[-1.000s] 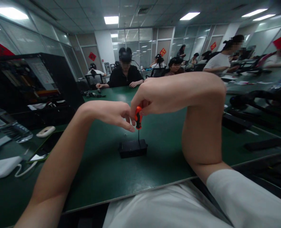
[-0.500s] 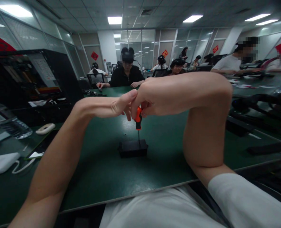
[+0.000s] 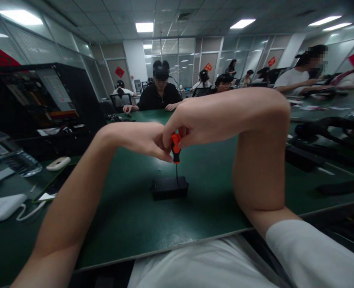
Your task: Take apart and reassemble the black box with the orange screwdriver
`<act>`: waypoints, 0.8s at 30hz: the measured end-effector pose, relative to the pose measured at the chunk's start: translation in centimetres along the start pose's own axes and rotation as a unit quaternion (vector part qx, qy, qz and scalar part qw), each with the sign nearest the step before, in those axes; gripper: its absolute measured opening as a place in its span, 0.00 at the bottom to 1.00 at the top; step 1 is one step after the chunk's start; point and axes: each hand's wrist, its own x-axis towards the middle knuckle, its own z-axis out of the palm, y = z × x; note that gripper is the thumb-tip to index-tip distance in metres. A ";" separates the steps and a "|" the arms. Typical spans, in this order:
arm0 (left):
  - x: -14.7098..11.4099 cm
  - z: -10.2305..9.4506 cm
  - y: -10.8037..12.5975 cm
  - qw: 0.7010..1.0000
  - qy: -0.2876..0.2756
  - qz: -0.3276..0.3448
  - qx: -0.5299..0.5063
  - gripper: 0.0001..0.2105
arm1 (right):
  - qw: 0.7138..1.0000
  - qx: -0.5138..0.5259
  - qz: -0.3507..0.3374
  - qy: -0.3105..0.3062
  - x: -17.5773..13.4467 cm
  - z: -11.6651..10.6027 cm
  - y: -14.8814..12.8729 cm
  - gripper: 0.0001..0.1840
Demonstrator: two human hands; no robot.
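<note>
A screwdriver with an orange and black handle stands nearly upright above the table. Its thin shaft meets the top of a small black box, close to the box's right end. My right hand is closed around the upper handle from above. From the other side my left hand reaches in, its thumb and fingers closed at the lower handle; some of its fingertips are hidden behind the handle and the right hand. The black box lies flat on the green table, touched by neither hand.
On the left are a water bottle, a white device with a cable, a phone and a dark open cabinet. Black items lie to the right. A person in black sits across the table.
My left hand has turned: its thumb, earlier raised near the right hand, now points down to the lower handle. My right hand stays on the screwdriver.
</note>
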 end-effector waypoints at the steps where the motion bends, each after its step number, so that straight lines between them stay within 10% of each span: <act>1: 0.2 0.1 -0.2 1.000 -0.006 0.005 -0.009 0.16 | 1.000 0.003 0.000 0.003 0.0 0.0 0.0 0.12; 17: 1.5 0.7 -1.2 0.994 -0.033 -0.003 -0.106 0.11 | 0.985 -0.035 0.138 0.097 -0.1 0.1 -0.6 0.14; 24: 1.3 0.8 -0.9 0.990 -0.076 -0.017 -0.115 0.13 | 0.997 0.026 0.047 0.050 0.3 0.1 -0.9 0.08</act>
